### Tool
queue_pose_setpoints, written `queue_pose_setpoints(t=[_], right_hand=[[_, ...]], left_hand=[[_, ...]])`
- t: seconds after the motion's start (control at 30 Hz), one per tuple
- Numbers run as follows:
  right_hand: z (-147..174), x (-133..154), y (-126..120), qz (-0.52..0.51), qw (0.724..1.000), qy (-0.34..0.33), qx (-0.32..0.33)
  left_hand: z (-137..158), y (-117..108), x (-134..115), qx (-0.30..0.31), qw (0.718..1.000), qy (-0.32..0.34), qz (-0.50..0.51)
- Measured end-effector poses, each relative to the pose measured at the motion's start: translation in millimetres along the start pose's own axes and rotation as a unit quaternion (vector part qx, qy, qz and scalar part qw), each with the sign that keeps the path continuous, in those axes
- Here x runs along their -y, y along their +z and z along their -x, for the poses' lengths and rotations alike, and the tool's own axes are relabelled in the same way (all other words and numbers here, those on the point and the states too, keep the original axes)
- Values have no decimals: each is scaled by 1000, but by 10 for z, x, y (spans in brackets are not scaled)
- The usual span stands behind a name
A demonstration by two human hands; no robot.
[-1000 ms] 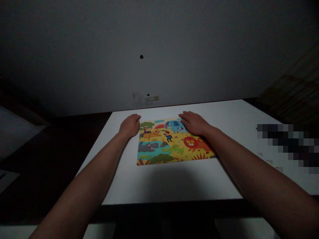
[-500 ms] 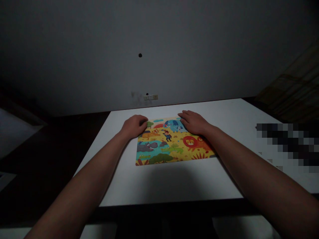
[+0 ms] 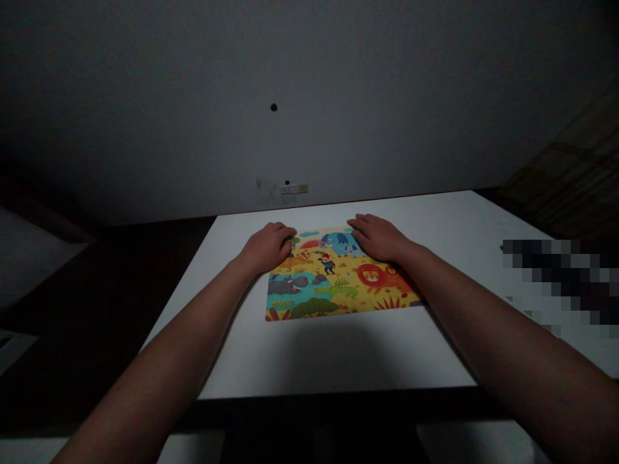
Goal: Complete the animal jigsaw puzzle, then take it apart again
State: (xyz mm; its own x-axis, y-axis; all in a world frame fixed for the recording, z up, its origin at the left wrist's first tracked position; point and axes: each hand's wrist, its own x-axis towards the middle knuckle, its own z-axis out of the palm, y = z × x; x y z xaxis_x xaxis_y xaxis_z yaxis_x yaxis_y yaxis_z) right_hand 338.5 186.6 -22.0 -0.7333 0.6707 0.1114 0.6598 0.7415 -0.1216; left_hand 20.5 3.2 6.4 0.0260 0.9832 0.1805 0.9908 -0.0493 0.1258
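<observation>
A colourful jigsaw puzzle (image 3: 333,280) lies flat on the white table, its picture showing a lion, a hippo, elephants and other animals. My left hand (image 3: 271,246) rests over its far left corner, with the fingers pointing forward and slightly bent and the thumb toward the picture. Across the far right part lies my right hand (image 3: 376,237), palm down, fingers stretched out and a little apart. Part of the puzzle's left and right sides is hidden under my hands and right forearm. Neither hand has anything gripped.
The white table (image 3: 338,361) has its near edge close to me. At its right side a dark thing (image 3: 561,274) is pixelated beyond recognition. Behind the table stands a grey wall with sockets (image 3: 294,189). A patterned curtain (image 3: 570,154) hangs at the right.
My left hand has slid slightly right, further over the puzzle's far left corner. My right hand stays in place on the puzzle. The view has shifted a little.
</observation>
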Motion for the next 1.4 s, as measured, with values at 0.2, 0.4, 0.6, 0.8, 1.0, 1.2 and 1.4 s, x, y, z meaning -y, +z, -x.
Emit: queue_pose_setpoints(t=[0.2, 0.4, 0.6, 0.8, 1.0, 1.2, 1.4], right_hand=[[-3, 8, -11, -5, 1000, 3, 2], [-2, 14, -8, 2, 1000, 2, 1], [-3, -5, 4, -16, 1000, 5, 3], [-2, -1, -2, -12, 1000, 8, 4], [-12, -3, -6, -12, 1000, 2, -1], [-13, 2, -11, -3, 1000, 3, 6], [-16, 16, -20, 3, 1000, 1, 4]], left_hand=[[-27, 34, 27, -8, 1000, 4, 6], [-25, 58, 32, -16, 1000, 15, 21], [2, 52, 29, -17, 999, -5, 50], [-28, 79, 73, -27, 997, 24, 70], [-21, 5, 28, -23, 1000, 16, 0], [-1, -111, -47, 21, 996, -10, -86], [-8, -32, -9, 32, 999, -10, -28]])
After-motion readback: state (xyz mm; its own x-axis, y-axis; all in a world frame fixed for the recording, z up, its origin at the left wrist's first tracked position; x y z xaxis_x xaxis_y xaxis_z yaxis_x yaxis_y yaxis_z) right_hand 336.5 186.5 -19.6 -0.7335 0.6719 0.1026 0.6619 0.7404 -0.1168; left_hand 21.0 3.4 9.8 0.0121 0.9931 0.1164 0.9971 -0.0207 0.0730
